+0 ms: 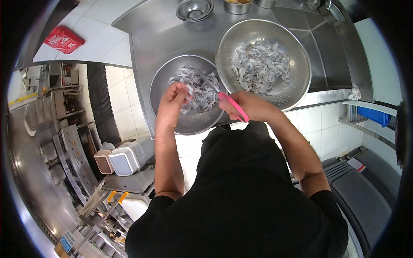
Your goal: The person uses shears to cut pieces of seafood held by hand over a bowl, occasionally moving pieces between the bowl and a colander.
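My left hand (174, 96) is over the left side of a steel bowl (160, 105), fingers pinched on a small pale piece that looks like a raw shrimp (189, 91). Below it lies a heap of grey, translucent shrimp (202, 99). My right hand (246, 105) is closed around pink-handled scissors (234, 106) at the bowl's right edge. Their blades point up and left over the heap, near the left fingers; how far they are parted cannot be made out. A large perforated colander (299, 64) beside the bowl holds more of the same grey shrimp (260, 66).
The bowl and colander stand on a steel counter (142, 43). Behind them are stacked small bowls (193, 10) and a metal container (237, 6). A sink (331, 47) is at right. A red packet (64, 39) lies at left. White-lidded bins (124, 160) stand lower left.
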`<state>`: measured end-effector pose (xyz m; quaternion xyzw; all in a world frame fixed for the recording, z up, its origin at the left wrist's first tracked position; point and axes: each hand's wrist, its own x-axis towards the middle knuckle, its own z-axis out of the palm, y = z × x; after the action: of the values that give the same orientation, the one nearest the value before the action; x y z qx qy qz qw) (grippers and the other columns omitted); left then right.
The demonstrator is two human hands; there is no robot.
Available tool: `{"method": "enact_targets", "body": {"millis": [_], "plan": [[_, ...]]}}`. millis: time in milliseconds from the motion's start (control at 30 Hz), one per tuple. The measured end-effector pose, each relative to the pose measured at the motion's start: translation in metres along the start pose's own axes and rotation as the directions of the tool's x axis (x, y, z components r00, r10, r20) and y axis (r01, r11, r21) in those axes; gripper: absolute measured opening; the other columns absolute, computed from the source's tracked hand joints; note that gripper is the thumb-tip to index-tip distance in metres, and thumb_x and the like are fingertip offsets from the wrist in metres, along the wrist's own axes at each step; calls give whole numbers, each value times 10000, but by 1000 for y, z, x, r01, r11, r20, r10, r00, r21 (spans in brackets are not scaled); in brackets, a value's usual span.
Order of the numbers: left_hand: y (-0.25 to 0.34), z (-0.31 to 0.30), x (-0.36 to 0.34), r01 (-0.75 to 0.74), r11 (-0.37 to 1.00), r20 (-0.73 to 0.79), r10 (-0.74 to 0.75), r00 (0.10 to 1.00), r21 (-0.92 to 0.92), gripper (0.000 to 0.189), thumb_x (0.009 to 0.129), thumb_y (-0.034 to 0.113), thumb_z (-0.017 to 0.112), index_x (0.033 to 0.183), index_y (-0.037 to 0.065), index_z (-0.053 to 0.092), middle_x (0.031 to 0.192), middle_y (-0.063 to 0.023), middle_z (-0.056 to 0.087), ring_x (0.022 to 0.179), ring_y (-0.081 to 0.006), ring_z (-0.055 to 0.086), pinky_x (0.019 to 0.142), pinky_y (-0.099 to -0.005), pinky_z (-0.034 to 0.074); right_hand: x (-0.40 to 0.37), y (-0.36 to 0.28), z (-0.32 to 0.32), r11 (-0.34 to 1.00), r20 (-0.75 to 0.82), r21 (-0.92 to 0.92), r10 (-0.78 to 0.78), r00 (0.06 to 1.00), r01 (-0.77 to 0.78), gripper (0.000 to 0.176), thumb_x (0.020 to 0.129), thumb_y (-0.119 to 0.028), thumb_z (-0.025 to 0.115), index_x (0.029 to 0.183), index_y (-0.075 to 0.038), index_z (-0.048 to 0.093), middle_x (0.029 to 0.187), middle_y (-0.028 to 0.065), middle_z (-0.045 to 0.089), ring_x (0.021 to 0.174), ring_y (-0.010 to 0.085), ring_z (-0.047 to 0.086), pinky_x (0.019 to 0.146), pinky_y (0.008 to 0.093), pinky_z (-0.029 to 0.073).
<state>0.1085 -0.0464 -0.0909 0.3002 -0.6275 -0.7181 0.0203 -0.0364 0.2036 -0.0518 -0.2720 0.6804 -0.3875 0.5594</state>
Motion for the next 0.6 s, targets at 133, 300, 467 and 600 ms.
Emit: {"method": "enact_targets", "body": {"millis": [133, 300, 467, 600], "plan": [[9, 6, 4, -25, 999, -9, 25, 1000, -33, 143, 1069, 171, 620, 1144, 57, 660, 975, -16, 716, 871, -102, 650, 791, -271, 494, -3, 17, 5, 990, 143, 82, -125, 982, 114, 793, 952, -823, 496, 750, -72, 647, 711, 42, 655, 659, 139, 622, 626, 313, 484], [24, 16, 3, -60, 994, 42, 64, 997, -94, 126, 1089, 102, 577, 1184, 51, 643, 1019, -26, 685, 885, -116, 610, 826, -287, 499, -2, 33, 8, 955, 293, 288, -161, 943, 73, 769, 1001, -792, 420, 842, -65, 612, 739, 59, 642, 691, 144, 634, 643, 295, 490], [39, 25, -4, -28, 975, 116, 55, 992, -221, 128, 1087, 87, 572, 1185, 40, 639, 1033, -39, 686, 895, -118, 612, 823, -285, 496, 6, 44, 17, 866, 277, 484, -283, 918, 121, 771, 998, -799, 407, 939, -54, 595, 798, 79, 645, 709, 149, 632, 657, 292, 490], [40, 28, -7, -20, 968, 127, 53, 990, -249, 131, 1085, 73, 568, 1187, 28, 635, 1039, -52, 686, 897, -124, 619, 803, -282, 495, 5, 35, 14, 870, 250, 472, -289, 924, 144, 767, 993, -800, 423, 945, -52, 585, 789, 72, 621, 698, 148, 618, 664, 297, 488]]}}
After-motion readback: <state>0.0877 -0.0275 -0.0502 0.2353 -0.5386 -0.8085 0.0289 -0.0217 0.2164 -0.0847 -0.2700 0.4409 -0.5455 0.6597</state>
